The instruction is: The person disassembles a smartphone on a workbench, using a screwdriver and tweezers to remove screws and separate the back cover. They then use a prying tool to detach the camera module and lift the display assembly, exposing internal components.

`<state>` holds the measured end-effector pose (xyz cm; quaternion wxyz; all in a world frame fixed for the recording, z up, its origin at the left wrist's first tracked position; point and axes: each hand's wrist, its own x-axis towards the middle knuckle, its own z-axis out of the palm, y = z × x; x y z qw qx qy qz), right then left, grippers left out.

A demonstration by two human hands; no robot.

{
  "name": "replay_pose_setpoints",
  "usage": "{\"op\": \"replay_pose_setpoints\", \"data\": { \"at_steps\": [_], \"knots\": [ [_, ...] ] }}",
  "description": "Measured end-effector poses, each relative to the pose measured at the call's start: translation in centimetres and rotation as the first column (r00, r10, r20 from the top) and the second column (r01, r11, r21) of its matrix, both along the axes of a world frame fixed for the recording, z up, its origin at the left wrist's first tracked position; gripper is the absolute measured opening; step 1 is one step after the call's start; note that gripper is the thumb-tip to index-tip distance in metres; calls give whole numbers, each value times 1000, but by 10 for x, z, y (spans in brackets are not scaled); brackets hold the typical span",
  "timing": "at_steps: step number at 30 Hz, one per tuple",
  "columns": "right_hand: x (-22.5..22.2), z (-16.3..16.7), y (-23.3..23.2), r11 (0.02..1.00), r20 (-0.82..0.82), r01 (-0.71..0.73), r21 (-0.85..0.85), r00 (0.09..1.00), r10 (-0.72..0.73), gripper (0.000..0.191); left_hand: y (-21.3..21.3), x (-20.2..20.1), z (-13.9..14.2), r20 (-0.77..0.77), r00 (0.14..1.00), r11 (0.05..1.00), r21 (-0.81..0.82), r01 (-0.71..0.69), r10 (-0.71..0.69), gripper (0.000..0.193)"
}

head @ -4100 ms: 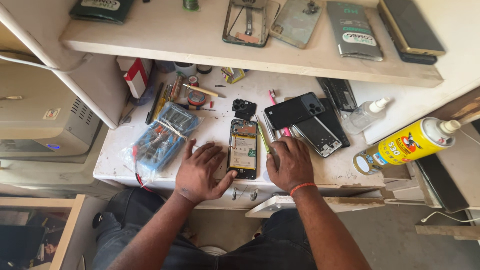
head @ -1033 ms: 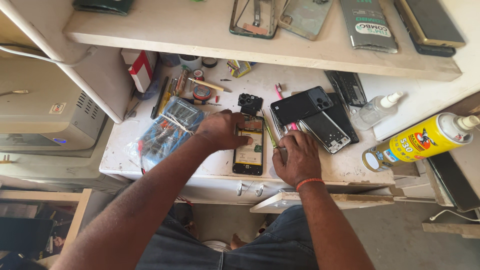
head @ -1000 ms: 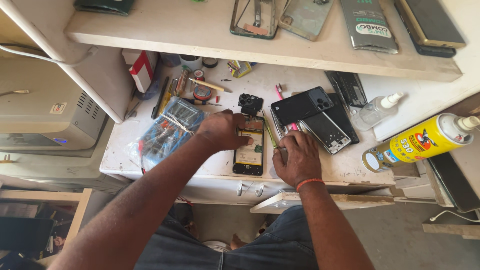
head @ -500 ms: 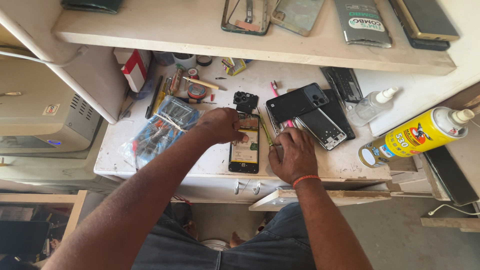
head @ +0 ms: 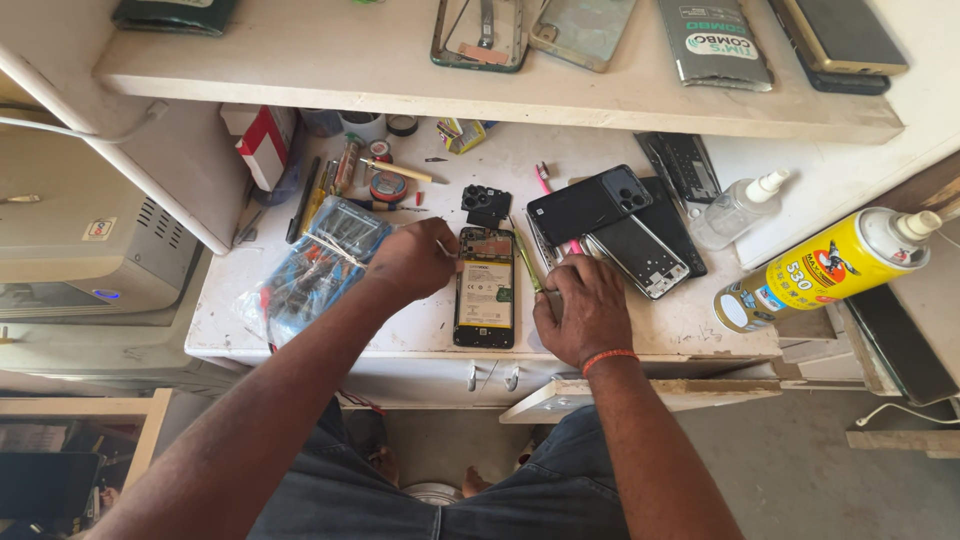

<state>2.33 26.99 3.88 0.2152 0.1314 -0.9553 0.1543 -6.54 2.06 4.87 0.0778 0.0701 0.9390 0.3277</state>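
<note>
Back from the phone's top edge comes the left hand [head: 415, 262], now at its left rim, fingers pinching a thin tool there. Opened phone [head: 485, 287] lies mid-counter [head: 640, 325]. Right hand [head: 580, 308] presses flat just beside it, seemingly bracing.

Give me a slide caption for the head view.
Left hand and right hand flank an opened phone on a cluttered workbench.

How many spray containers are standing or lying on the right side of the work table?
2. A yellow aerosol can lies on its side at the right edge; a small clear spray bottle lies left of it, beside the dark phone parts. Others may be hidden.
</note>
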Motion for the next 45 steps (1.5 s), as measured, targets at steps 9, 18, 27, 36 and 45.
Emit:
{"op": "replay_pose_setpoints", "data": {
  "at_steps": [9, 18, 27, 36, 45],
  "knots": [
    [0, -2, 1, 1000, 1, 3, 1, 1000, -3, 17, -15, 15, 5, -222, 960, 952, -286, 105, -172, 33],
    [0, -2, 1, 1000, -13, -6, -1, 1000, 6, 17, 11, 44, 13, -349, 903, 967, -120, 223, -251, 28],
    [0, 1, 1, 1000, 1, 3, 5, 1000, -3, 18, 48, 48, -2, -269, 930, 965, -144, 218, -250, 21],
    [1, 3, 0, 1000, -10, -4, 0, 1000, 4, 19, 68, 38, -9, -171, 963, 954, -252, 164, -211, 27],
    [7, 6, 1, 995, -136, -101, -2, 986, 100, 25, 69, 16, 5, 188, 970, 962, -197, 188, -151, 49]
  ]
}}
